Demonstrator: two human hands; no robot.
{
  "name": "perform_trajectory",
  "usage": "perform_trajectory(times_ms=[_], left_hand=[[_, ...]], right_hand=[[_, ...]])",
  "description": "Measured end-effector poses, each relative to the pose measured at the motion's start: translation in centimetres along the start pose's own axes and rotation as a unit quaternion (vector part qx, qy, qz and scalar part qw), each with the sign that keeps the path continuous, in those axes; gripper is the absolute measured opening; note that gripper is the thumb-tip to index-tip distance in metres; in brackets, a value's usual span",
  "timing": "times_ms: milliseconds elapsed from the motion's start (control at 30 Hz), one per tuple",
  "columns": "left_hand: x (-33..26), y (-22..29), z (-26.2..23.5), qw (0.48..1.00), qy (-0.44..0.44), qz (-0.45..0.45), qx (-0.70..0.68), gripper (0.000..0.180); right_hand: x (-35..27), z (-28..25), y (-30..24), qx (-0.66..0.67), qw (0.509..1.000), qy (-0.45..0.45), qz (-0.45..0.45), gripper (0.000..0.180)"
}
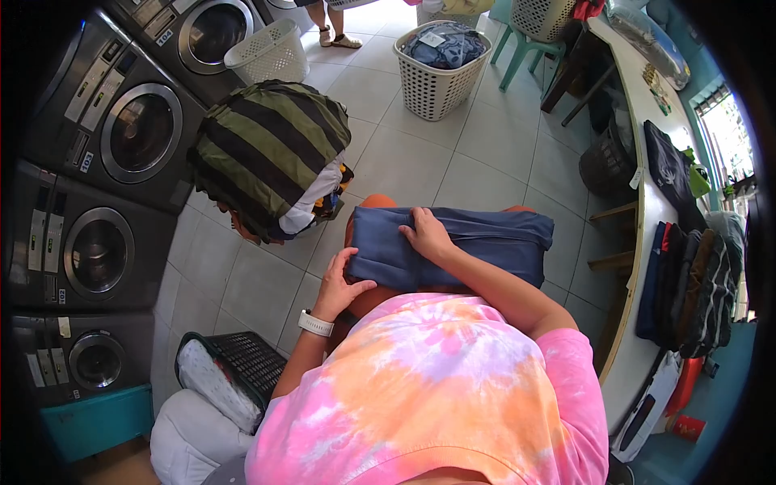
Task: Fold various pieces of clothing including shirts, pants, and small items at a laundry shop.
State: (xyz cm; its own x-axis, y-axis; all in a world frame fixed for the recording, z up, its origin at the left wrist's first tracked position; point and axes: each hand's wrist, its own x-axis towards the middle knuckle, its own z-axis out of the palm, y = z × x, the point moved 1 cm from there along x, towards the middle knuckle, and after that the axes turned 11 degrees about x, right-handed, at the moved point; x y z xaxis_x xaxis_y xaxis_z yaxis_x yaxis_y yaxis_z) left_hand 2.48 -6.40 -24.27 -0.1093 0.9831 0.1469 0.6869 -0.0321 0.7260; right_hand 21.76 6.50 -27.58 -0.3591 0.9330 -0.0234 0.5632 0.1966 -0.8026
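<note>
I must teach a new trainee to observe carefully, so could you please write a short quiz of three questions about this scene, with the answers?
1. Multiple choice: what lies directly under the right hand?
A) a white towel
B) a folded blue garment
C) a plastic bottle
2. Open question: on which wrist is the white watch?
3. Fill in: the striped cloth near the front-loading machines is green and ____.

Key: 1. B. 2. The left. 3. Black.

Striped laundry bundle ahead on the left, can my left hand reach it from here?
Probably yes, perhaps with a lean: your left hand touches the folded blue garment, and only floor tiles show between hand and striped laundry bundle.
</note>
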Motion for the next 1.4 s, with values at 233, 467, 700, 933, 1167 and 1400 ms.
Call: perform_trajectory(times_ms=[233, 467, 700, 933, 1167, 1400], left_hand=[[-0.7, -1.0, -0.5, 0.999, 0.014, -0.012, -0.028, 0.028], [-2.0, 0.6, -0.5, 0.983, -0.008, 0.101, 0.154, 0.029], [-2.0, 0.5, -1.1, 0.981, -0.014, 0.101, 0.165, 0.027], [0.0, 1.7, -2.3, 0.989, -0.021, 0.055, 0.137, 0.025], [-0.6, 2.2, -1.9, 0.979, -0.02, 0.096, 0.177, 0.027], [-0.7, 2.7, -1.2, 0.974, -0.028, 0.126, 0.186, 0.027]], right_hand=[[3.8, -0.2, 0.8, 0.017, 0.998, -0.015, 0.059, 0.021], [3.4, -1.2, 2.8, 0.287, 0.926, 0.097, 0.224, 0.028], [-2.8, -2.4, -1.7, 0.152, 0.94, -0.087, 0.293, 0.047], [-2.6, -0.7, -1.8, 0.243, 0.955, -0.062, 0.157, 0.063], [-1.9, -2.2, -3.8, 0.555, 0.756, -0.163, 0.306, 0.058], [-2.3, -2.2, -1.5, 0.297, 0.955, 0.011, -0.022, 0.067]])
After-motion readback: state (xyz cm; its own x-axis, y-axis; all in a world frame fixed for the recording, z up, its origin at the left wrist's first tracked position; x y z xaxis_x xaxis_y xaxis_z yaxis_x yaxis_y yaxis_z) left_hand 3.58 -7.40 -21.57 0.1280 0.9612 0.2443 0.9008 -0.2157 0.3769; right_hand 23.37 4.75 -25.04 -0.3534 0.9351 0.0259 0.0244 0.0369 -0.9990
